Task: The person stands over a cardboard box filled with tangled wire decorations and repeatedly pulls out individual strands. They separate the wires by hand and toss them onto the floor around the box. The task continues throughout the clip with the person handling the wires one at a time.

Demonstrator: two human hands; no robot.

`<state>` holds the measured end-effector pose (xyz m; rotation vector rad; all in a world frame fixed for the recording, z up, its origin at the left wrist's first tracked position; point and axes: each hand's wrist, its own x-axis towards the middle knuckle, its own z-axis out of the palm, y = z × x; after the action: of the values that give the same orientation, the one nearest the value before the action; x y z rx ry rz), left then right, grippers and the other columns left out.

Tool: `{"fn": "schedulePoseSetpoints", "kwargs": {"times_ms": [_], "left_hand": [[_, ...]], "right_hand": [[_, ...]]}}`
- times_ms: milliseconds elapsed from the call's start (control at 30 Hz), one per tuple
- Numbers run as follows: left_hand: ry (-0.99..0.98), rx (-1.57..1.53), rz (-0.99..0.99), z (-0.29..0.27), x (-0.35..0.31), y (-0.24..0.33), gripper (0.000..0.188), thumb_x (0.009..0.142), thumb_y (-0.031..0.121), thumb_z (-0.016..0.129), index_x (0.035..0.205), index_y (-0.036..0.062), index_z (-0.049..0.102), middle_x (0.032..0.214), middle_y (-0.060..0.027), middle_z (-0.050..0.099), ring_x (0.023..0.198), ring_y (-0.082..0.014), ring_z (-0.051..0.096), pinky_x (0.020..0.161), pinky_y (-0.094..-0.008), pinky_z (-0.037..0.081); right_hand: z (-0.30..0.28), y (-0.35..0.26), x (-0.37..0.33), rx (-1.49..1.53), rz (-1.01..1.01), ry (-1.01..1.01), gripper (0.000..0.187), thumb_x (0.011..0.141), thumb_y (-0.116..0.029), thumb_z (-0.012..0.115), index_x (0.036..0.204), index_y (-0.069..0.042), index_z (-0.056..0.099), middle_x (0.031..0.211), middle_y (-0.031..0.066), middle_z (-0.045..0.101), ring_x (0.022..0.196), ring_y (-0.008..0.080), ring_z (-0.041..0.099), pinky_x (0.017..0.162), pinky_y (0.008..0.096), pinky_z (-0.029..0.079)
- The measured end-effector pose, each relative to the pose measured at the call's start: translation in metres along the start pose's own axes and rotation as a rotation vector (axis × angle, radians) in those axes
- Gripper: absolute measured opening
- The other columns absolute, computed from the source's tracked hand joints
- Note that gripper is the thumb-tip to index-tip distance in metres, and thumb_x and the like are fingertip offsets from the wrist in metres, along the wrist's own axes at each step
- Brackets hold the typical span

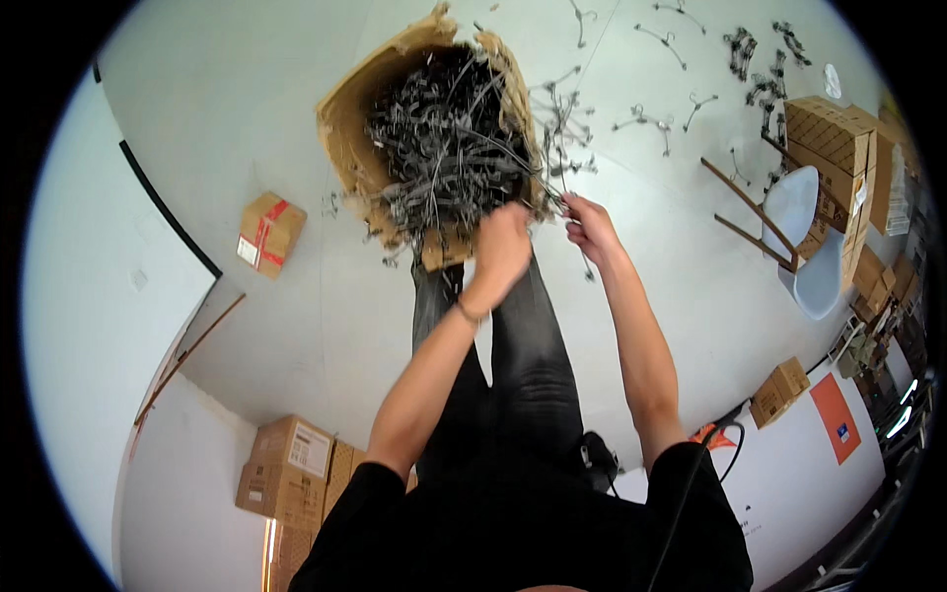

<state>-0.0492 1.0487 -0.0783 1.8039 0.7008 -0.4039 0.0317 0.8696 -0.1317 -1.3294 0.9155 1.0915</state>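
Note:
A torn cardboard box (347, 148) stands in front of me, heaped with tangled black clothes hangers (444, 148). My left hand (505, 242) is at the box's near right corner, its fingers curled but smeared by motion, so what they hold cannot be made out. To the right of it, just outside the box, my right hand (592, 227) pinches a dark hanger (557, 197) between thumb and fingers. More hangers (567, 123) lie against and beyond the box's right side.
Loose hangers (663, 44) are scattered over the floor at the far right. A chair (817, 271) lies tipped beside large cartons (829, 138). A small taped box (271, 235) sits on the left. Stacked cartons (286, 469) stand at the near left, and another carton (779, 392) at the right.

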Motion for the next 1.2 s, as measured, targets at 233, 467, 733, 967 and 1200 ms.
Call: {"fn": "schedulePoseSetpoints", "kwargs": {"times_ms": [233,467,733,967,1200], "left_hand": [[0.006,0.04,0.1,-0.002,0.015,-0.002,0.028,0.103,0.016,0.048,0.102,-0.0022,0.069,0.053,-0.012,0.057,0.046,-0.0195,0.06,0.05,-0.0354,0.046],[0.041,-0.003,-0.028,-0.02,0.03,-0.008,0.023,0.1,0.014,0.053,0.105,-0.0015,0.069,0.061,-0.0126,0.065,0.053,-0.0238,0.064,0.054,-0.037,0.048],[-0.13,0.18,0.057,0.006,0.056,0.045,0.019,0.098,0.011,0.052,0.099,-0.0029,0.065,0.078,-0.0291,0.062,0.076,-0.0483,0.063,0.065,-0.0507,0.049],[-0.002,0.155,0.247,0.029,0.057,0.061,0.018,0.096,0.009,0.054,0.098,-0.004,0.066,0.077,-0.0298,0.062,0.076,-0.0473,0.064,0.067,-0.0517,0.049],[-0.077,0.164,0.274,0.042,0.051,0.075,0.019,0.097,0.011,0.055,0.096,-0.0034,0.067,0.078,-0.0287,0.062,0.078,-0.0479,0.061,0.066,-0.0517,0.047]], "right_hand": [[0.001,0.005,-0.009,0.163,0.002,0.058,0.028,0.102,-0.021,0.056,0.112,0.002,0.069,0.08,0.0014,0.057,0.047,0.0038,0.029,0.043,0.0213,0.02],[0.031,-0.013,-0.022,0.082,-0.185,-0.029,0.035,0.105,-0.033,0.055,0.103,0.0,0.068,0.076,0.0047,0.061,0.046,0.0031,0.03,0.042,0.0227,0.019],[0.006,-0.028,0.004,0.297,-0.06,-0.074,0.045,0.108,-0.04,0.045,0.116,0.001,0.062,0.085,0.0034,0.056,0.047,0.005,0.026,0.042,0.0223,0.021],[-0.036,-0.036,0.008,0.473,-0.119,-0.064,0.04,0.107,-0.034,0.046,0.112,0.001,0.065,0.083,0.0053,0.059,0.046,0.0062,0.025,0.043,0.0245,0.024],[-0.045,-0.064,-0.021,0.391,-0.311,0.069,0.028,0.104,-0.024,0.047,0.102,0.001,0.06,0.091,0.012,0.066,0.049,0.0062,0.028,0.045,0.0238,0.025]]}}
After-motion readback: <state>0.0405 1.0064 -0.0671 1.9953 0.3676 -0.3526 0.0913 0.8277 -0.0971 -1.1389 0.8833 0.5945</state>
